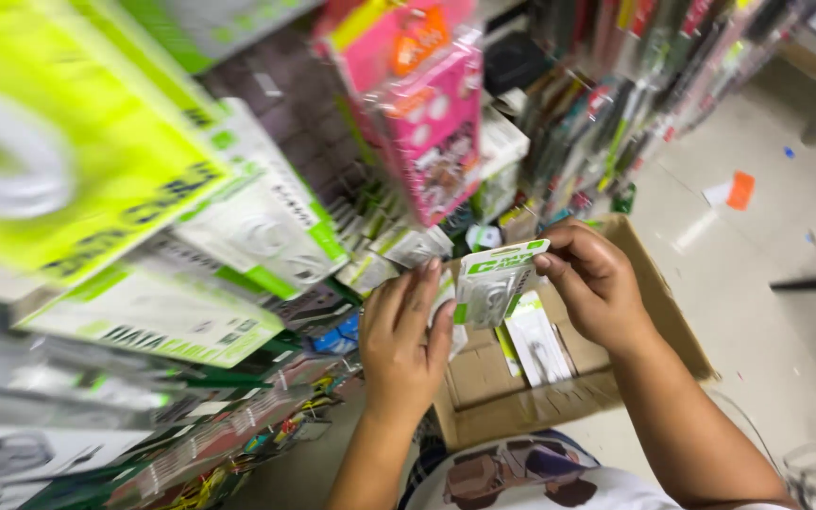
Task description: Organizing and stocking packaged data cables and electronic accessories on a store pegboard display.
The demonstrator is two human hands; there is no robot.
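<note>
Nearest the camera, both hands are raised above a cardboard box (559, 401) that sits in front of the person. The right hand (597, 283) pinches the upper right edge of a small white-and-green packet (493, 283) between thumb and fingers, so it is closed on it. The left hand (403, 345) has its fingers straight and flat against the packet's left side, touching rather than gripping. The packet stands between the hands, its long axis upright and tilted slightly right. More white packets (535, 345) lie in the box below. Beyond and to the left, a rack (266, 227) hangs full of similar green-and-white packets, nearer the left hand.
</note>
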